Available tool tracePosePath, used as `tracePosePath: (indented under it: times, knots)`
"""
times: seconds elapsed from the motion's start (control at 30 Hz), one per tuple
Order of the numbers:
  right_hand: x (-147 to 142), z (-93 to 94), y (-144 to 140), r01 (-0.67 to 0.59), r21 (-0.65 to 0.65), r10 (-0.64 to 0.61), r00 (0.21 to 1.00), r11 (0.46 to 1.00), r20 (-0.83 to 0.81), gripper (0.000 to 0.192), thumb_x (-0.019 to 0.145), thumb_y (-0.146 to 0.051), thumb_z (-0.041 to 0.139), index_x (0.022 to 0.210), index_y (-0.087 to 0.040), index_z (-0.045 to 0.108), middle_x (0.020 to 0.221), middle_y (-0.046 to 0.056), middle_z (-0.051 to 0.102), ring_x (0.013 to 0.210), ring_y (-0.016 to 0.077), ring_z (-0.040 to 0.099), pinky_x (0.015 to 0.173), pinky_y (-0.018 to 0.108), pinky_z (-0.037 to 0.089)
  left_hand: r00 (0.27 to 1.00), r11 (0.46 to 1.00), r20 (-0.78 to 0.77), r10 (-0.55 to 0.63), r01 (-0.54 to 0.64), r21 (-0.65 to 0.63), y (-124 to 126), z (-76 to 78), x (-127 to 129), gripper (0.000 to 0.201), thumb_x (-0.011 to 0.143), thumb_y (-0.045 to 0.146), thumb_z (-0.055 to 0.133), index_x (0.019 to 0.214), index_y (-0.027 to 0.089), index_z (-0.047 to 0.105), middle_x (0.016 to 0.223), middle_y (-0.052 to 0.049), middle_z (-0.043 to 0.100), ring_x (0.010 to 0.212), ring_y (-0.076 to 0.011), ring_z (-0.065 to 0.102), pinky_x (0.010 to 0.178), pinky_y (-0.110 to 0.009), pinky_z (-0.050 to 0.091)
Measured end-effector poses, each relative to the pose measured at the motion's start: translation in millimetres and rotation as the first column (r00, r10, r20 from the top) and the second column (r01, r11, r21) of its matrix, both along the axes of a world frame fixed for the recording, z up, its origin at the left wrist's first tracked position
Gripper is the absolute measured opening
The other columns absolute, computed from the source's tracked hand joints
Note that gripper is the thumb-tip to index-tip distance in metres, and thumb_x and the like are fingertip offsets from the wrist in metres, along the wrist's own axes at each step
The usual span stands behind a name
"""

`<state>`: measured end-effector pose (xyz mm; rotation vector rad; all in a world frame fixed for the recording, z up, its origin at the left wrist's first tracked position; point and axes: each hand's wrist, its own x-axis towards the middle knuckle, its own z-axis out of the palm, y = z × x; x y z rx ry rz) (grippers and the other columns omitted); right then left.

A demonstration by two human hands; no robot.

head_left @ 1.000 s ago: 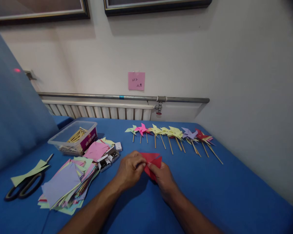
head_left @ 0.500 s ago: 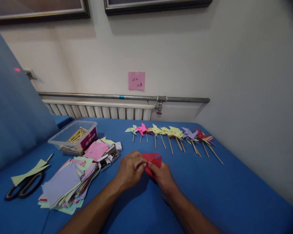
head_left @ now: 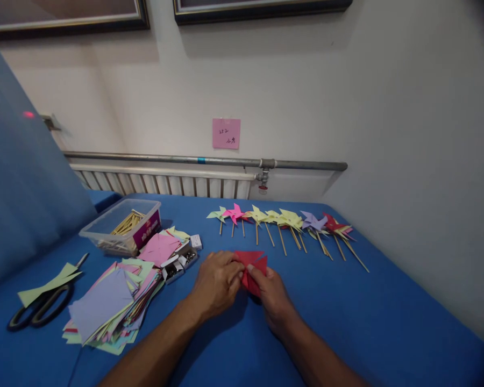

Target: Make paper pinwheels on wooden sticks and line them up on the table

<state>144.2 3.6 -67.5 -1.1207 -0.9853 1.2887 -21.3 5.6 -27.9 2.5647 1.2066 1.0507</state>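
Centrally, both hands (head_left: 242, 285) pinch red paper (head_left: 252, 266).

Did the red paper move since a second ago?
Barely. The red paper, pinched by the left hand and right hand, sits in almost the same spot below the pinwheel row, with its lower point drawn up slightly.
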Motion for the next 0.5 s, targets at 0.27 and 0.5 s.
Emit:
tracePosePath:
  times: [0.27, 0.5]
  knots:
    - [-0.2, 2.8, -0.5, -0.009, -0.025, 0.006, 0.994, 1.000, -0.111, 0.041, 0.068, -0.048, 0.091, 0.091, -0.017, 0.079, 0.081, 0.005, 0.079, 0.072, 0.0210, 0.068, 0.073, 0.031, 0.052, 1.000, 0.998, 0.010, 0.001, -0.001, 0.066, -1.1, 2.6, 1.2, 0.026, 0.098, 0.016, 0.054, 0.096, 0.021, 0.079, 0.107, -0.011, 0.078, 0.097, -0.0245, 0.069, 0.087, -0.039, 0.047]
    - [0.6, -2.4, 1.8, 0.040, -0.053, -0.046, 0.992, 0.998, -0.115, 0.041, 0.068, -0.050, 0.092, 0.094, -0.018, 0.082, 0.083, 0.004, 0.082, 0.072, 0.0238, 0.071, 0.072, 0.034, 0.055, 0.900, 0.971, 0.393, 0.187, -0.109, -0.212, 9.3, 7.2, -5.7, 0.026, 0.097, 0.025, 0.052, 0.088, 0.020, 0.076, 0.089, -0.007, 0.076, 0.088, -0.0220, 0.068, 0.082, -0.034, 0.047]
